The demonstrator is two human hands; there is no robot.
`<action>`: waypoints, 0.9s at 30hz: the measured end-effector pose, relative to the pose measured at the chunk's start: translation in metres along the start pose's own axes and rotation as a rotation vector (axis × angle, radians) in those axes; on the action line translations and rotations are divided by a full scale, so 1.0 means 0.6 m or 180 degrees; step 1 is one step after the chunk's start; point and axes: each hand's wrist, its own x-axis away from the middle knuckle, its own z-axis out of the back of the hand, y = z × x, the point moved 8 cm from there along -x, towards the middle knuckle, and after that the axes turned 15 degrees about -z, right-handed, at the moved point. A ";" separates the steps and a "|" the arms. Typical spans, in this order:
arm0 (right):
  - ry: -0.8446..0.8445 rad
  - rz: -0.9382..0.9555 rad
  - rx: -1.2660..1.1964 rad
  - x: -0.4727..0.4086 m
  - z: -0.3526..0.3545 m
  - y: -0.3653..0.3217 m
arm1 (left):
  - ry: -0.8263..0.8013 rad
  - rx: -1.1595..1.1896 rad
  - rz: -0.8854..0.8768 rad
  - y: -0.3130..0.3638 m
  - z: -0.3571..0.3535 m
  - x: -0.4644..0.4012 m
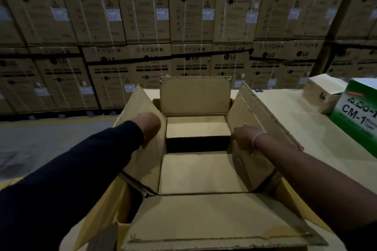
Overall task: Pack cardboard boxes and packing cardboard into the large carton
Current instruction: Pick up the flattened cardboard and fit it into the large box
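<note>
— Holding anything? 
— Left hand [150, 126] grips the left flap [142, 144]; right hand [244, 136] rests on the right flap [255, 128], fingers hidden. 
— The large carton [204, 220]? 
— Open on the table [306, 128], flat cardboard [201, 173] inside.
</note>
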 end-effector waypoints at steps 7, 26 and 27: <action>-0.0718 0.0139 -0.0928 -0.026 -0.066 -0.045 | 0.0678 0.2563 0.0459 -0.033 -0.052 0.011; -0.1541 0.0875 -0.0322 0.151 -0.077 -0.005 | -0.0559 0.1856 -0.0698 0.081 -0.066 -0.089; -0.1433 0.1006 -0.0027 0.159 -0.093 -0.021 | -0.0549 0.1871 -0.0718 0.089 -0.076 -0.102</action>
